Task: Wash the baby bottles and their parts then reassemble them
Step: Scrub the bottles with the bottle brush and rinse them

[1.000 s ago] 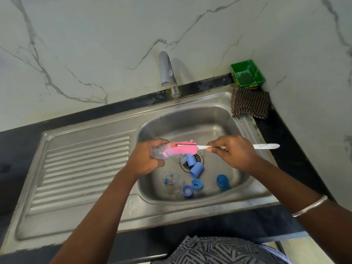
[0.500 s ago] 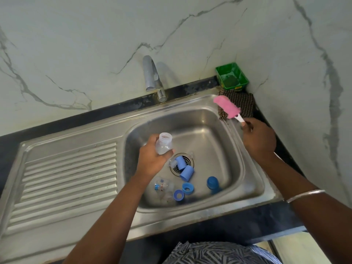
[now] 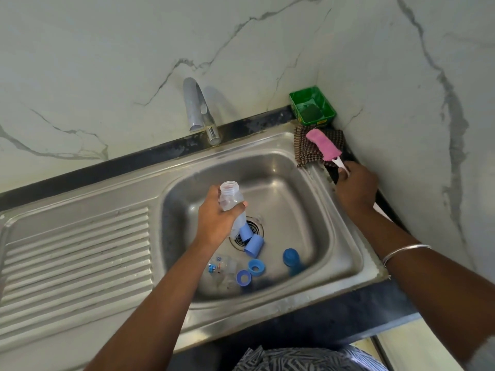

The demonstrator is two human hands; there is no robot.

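Over the steel sink [image 3: 345, 236], the left hand [image 3: 217, 218] grips a clear baby bottle [image 3: 231, 200] around its body, fingers [image 3: 238, 208] curled round it. The bottle is held above the basin with its open threaded neck pointing up and slightly away from the person; no cap or ring is fitted.

At the right rear corner of the sink, the right hand [image 3: 355, 187] holds the white handle of a bottle brush [image 3: 325, 145]. The fingers are closed round the handle near its upper end. The pink sponge head lies on a brown checked cloth [image 3: 305, 153] that sits on the sink rim and the dark counter [image 3: 348, 325]. A metal bangle [image 3: 401, 253] circles the right wrist.

On the basin floor:
- Two light blue caps [image 3: 254, 245] lie on their sides, touching each other, over the drain grate [image 3: 254, 226].
- Two blue screw rings [image 3: 256, 267] lie close together, nearer the front wall.
- A darker blue cap [image 3: 291, 259] stands apart, to the right of the rings.
- A second clear bottle [image 3: 222, 269] with blue print lies on its side, left of the rings.

A metal tap [image 3: 199, 111] rises behind the basin, spout toward the basin; no water is visible. A green container [image 3: 312, 107] sits in the corner against the marble wall [image 3: 107, 62], just behind the cloth. The ribbed draining board [image 3: 75, 258] extends to the left of the basin.
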